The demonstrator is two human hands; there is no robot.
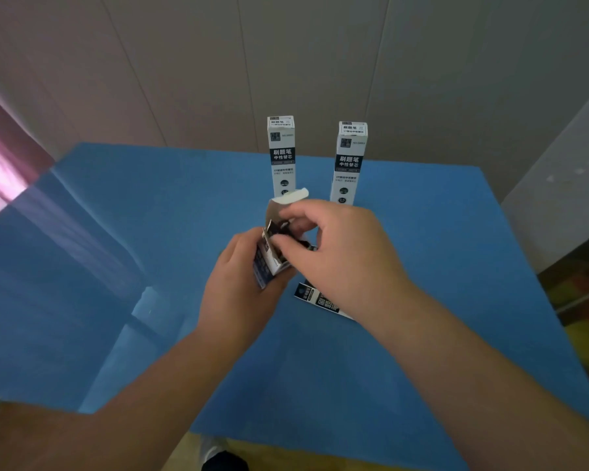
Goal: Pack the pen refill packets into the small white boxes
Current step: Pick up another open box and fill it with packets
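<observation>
My left hand (238, 283) grips a small white box (269, 263) with dark print, held above the middle of the blue table (116, 266). Its top flap (291, 198) stands open. My right hand (340, 253) pinches a dark refill packet (286, 227) at the box's open mouth; most of the packet is hidden by my fingers. Two more white boxes stand upright at the back, one on the left (281, 154) and one on the right (351, 163). Another box (317, 299) lies flat on the table, partly under my right wrist.
A panelled wall rises right behind the table's far edge. A pink curtain (4, 164) hangs at the left. A grey cabinet (565, 185) stands to the right, with coloured floor beside it. The table's near edge sits close to my body.
</observation>
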